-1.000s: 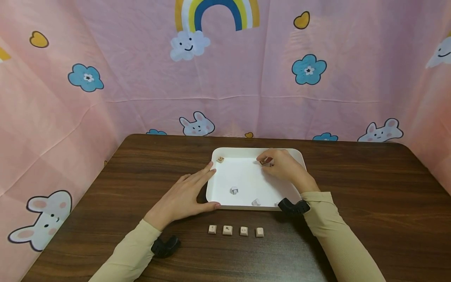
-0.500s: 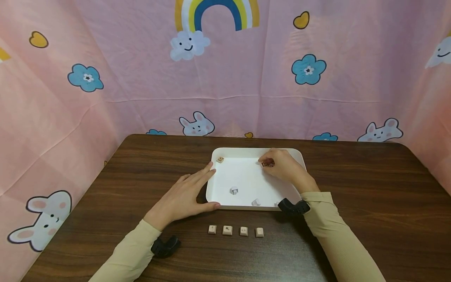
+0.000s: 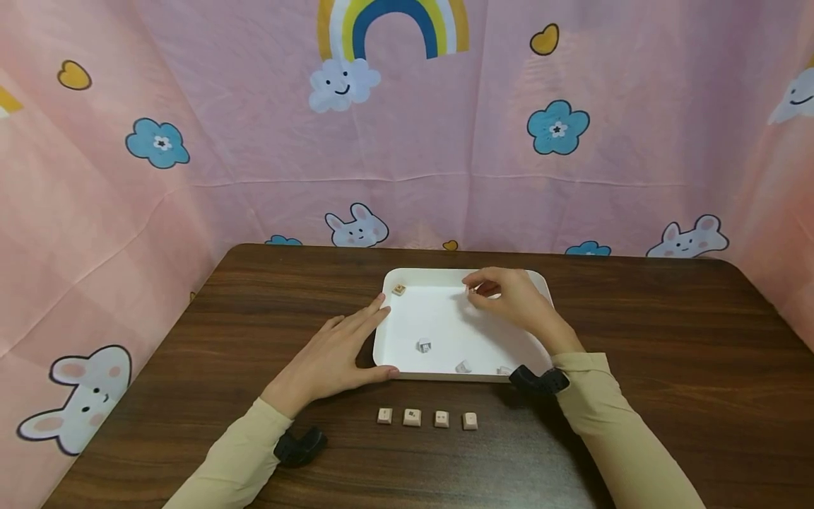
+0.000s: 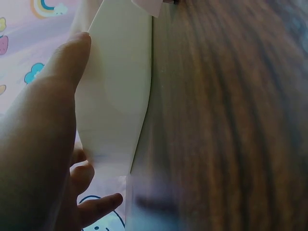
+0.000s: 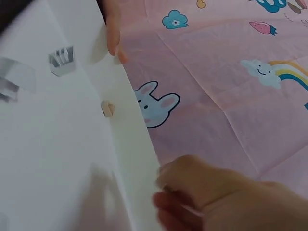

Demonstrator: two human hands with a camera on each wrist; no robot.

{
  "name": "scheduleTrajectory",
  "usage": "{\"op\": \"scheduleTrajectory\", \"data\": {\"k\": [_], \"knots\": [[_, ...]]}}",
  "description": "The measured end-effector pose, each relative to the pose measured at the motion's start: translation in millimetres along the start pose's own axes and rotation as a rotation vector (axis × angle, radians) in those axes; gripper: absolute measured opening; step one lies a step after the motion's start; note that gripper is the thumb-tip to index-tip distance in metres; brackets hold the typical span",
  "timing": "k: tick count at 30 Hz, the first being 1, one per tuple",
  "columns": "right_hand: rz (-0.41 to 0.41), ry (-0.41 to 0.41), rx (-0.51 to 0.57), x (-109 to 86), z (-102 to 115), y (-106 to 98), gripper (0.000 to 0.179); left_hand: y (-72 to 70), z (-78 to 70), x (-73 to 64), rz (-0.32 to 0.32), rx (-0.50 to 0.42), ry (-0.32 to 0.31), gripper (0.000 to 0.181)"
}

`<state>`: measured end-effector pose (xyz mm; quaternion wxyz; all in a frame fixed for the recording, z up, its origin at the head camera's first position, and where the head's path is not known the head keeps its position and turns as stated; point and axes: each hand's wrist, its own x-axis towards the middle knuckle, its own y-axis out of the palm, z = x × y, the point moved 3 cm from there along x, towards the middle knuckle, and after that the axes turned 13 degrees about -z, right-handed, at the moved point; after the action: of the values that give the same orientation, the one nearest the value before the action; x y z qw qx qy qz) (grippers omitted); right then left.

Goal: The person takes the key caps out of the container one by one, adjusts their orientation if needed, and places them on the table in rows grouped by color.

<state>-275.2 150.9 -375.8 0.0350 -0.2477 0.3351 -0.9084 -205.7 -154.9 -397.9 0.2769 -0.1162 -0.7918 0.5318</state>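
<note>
One hand, your left hand (image 3: 331, 357), rests with fingers spread against the white tray (image 3: 439, 314) at its 9 o'clock edge; your right hand (image 3: 509, 297) pinches a mostly hidden keycap (image 3: 470, 289) over the tray's 1 o'clock part, at 2 o'clock from your left. You can't tell the keycap's facing; the tray runs lengthwise 9 to 3 o'clock.

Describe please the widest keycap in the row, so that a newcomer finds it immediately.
On the dark wooden table, find the white tray. On its near side, outside it, lies a row of four cream keycaps. Take the second keycap from the left, wider than its neighbours and with a darker mark.
</note>
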Motion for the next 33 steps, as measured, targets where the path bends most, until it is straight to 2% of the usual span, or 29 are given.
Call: {"op": "scheduleTrajectory", "data": {"k": [5, 11, 15, 20, 25, 30, 33], "knots": [[-0.052, -0.022, 0.061, -7.0, -0.9, -3.5, 0.019, -0.3, -0.3, -0.4, 0.001, -0.001, -0.003, 0.099], [-0.079, -0.089, 0.061, -13.7, -0.9, -10.2, 0.017, 0.4, -1.2, 0.5, 0.007, -0.006, -0.003, 0.099], [-0.062, -0.150, 0.019, -17.6, -0.1, -14.9, 0.016, 2.6, -2.1, 1.1, 0.017, -0.016, -0.006, 0.100], [-0.029, -0.178, 0.007, -24.6, 4.5, -20.0, 0.017, 4.5, -1.9, 1.2, 0.029, -0.013, -0.013, 0.100], [-0.057, -0.212, 0.006, -35.1, 12.0, -23.7, 0.020, 3.2, -1.7, 1.2, 0.024, -0.009, -0.009, 0.100], [-0.090, -0.235, 0.043, -47.7, 19.6, -24.7, 0.023, 1.2, -1.4, 0.3, 0.017, -0.006, -0.003, 0.100], [-0.085, -0.217, 0.108, -54.2, 23.7, -22.9, 0.024, 0.3, -1.0, -0.4, 0.015, -0.004, -0.002, 0.099]]}}
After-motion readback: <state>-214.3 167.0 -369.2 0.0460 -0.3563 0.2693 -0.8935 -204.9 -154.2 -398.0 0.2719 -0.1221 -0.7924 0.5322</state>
